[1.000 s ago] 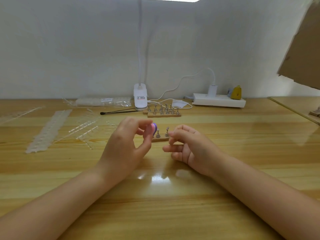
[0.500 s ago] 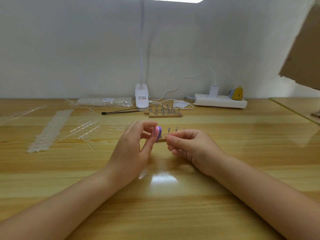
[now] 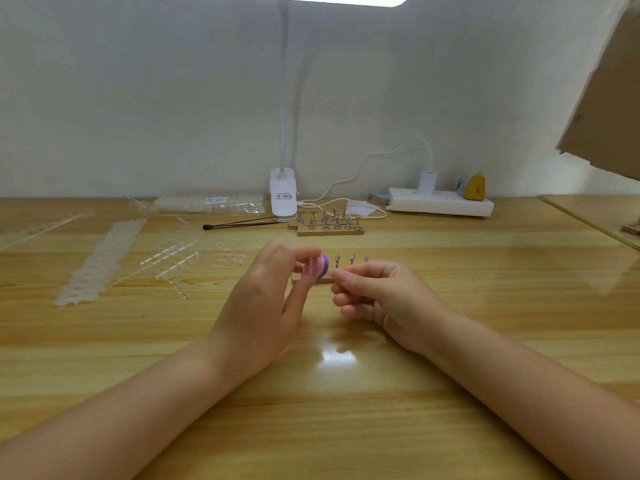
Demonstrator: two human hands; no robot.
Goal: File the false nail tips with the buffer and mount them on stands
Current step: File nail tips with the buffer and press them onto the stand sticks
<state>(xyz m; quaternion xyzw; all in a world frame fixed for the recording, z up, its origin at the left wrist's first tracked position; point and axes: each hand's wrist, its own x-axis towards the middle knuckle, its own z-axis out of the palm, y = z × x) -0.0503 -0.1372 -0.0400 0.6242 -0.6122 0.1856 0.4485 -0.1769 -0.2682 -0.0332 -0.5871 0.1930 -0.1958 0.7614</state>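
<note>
The buffer (image 3: 321, 268) — a small pink-and-purple block — is pinched in the left hand (image 3: 263, 306) between the thumb and the curled fingertips, raised just above the wooden table (image 3: 346, 427). The right hand (image 3: 377, 296) is closed in a pinch directly to the buffer's right, thumb and forefinger pressed together as if on a false nail tip; the tip itself is too small and clear to be made out, so its presence is judged, not seen. The two pinches meet at the centre, the right fingertips (image 3: 341, 276) touching or almost touching the purple face of the buffer.

The coming move is judged to turn on one relation: the near stand (image 3: 351, 259) lies just behind the hands, its wooden base largely hidden and its metal pegs rising in a row that runs left to right. The right hand is the nearer one — its knuckles sit just in front of the pegs — so mounting would call only for a short reach away from the body. A second stand (image 3: 329, 225), holding more pegs, is set farther back near the lamp clamp (image 3: 283, 195), well apart from both hands.

Strips of unfiled tips (image 3: 100, 261) are laid out to the left, nearer the left hand.
</note>
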